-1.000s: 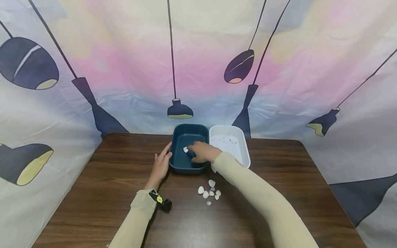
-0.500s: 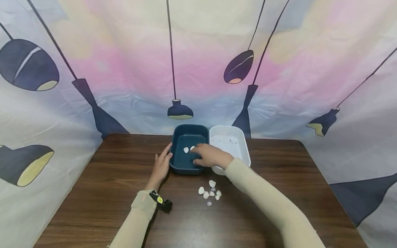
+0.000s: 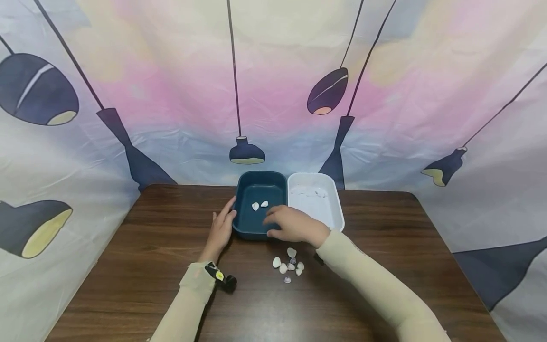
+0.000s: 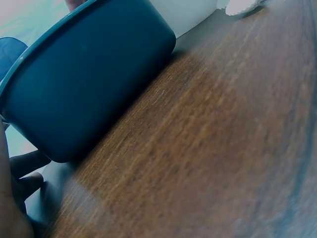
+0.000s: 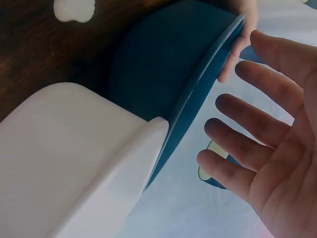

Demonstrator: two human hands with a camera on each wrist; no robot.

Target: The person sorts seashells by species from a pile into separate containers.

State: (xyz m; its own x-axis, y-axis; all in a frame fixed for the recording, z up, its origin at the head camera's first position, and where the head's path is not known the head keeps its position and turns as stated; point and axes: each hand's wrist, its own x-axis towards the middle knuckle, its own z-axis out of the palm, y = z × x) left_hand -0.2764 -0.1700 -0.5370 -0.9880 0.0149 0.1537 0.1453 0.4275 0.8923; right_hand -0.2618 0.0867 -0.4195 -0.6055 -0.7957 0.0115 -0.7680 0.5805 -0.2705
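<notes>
In the head view, two white seashells (image 3: 259, 205) lie on the floor of a dark teal tray (image 3: 252, 225). My left hand (image 3: 221, 230) rests against the tray's left side with its fingers extended. Over the tray's front right corner hovers my right hand (image 3: 295, 224). The right wrist view shows that hand's fingers (image 5: 252, 119) spread and relaxed, holding nothing. Several more seashells (image 3: 283, 268), white and pale purple, lie loose on the table in front of the trays. One white shell (image 5: 74, 9) also shows in the right wrist view.
A white tray (image 3: 339, 209) stands right beside the teal one, with small dark marks on its floor. Both are near the back edge of the brown wooden table (image 3: 171, 223). A patterned cloth (image 3: 282, 85) hangs behind the table.
My right hand let go of a second shell in the teal tray, then drew back right and toward the tray's front. My left hand stayed at the tray's side.
</notes>
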